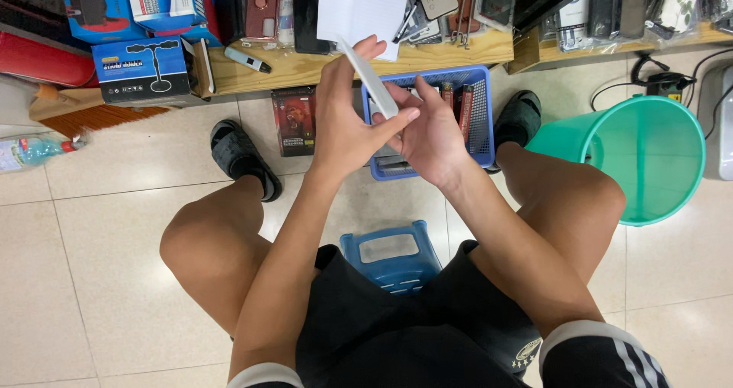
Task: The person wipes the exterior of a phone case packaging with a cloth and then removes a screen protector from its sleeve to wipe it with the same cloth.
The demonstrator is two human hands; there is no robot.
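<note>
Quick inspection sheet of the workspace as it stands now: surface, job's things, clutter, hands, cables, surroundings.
Surface: pale tiled floor; person sits on a blue stool.
Job's things: thin white flat piece, held edge-on over a blue basket holding dark boxes.
Clutter: red box standing on the floor; plastic bottle lying at left.
Grippers: left hand and right hand both grip the white piece.
Cables: black cables run on the floor near the green bucket.
Surroundings: low wooden shelf with blue boxes, a pen, white paper and packaged goods.
</note>
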